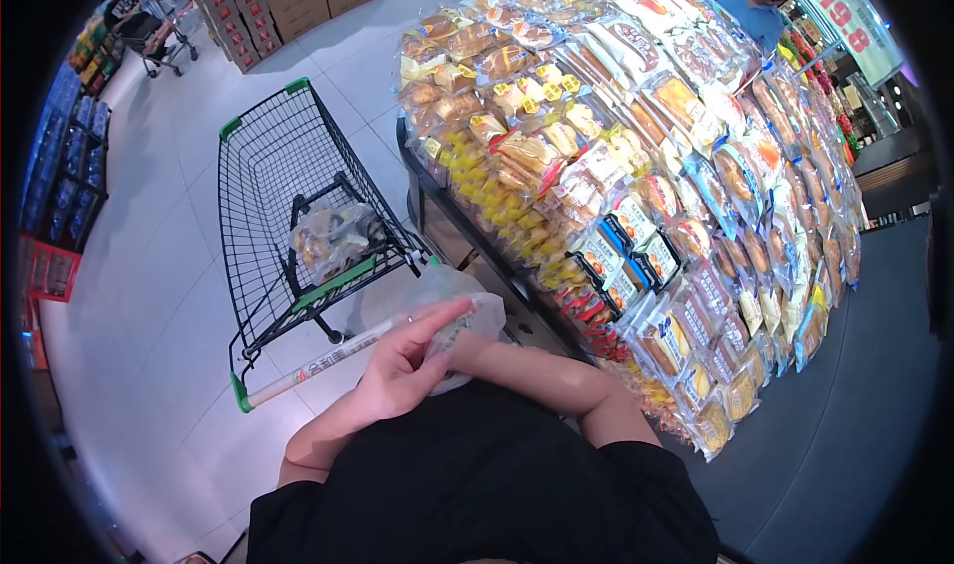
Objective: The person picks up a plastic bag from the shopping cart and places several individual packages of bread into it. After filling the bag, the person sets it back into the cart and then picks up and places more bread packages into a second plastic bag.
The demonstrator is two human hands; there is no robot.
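My left hand [399, 365] is over the cart's handle [318, 367], its fingers stretched toward my right wrist and its thumb apart. My right hand [452, 347] lies against a thin translucent plastic bag [485, 318]; its fingers are mostly hidden by the bag and my left hand. A black wire shopping cart [263, 186] with green corners is in front. In its fold-down seat area sits a clear bag of packaged food [333, 241].
On the right, a large display [636, 137] is piled with packaged breads, with a dark edge [497, 276] beside the cart. A person in blue [745, 7] is behind it. Stacked boxes [238, 17] and another cart [159, 42] are at the back left; shelves [79, 157] line the left.
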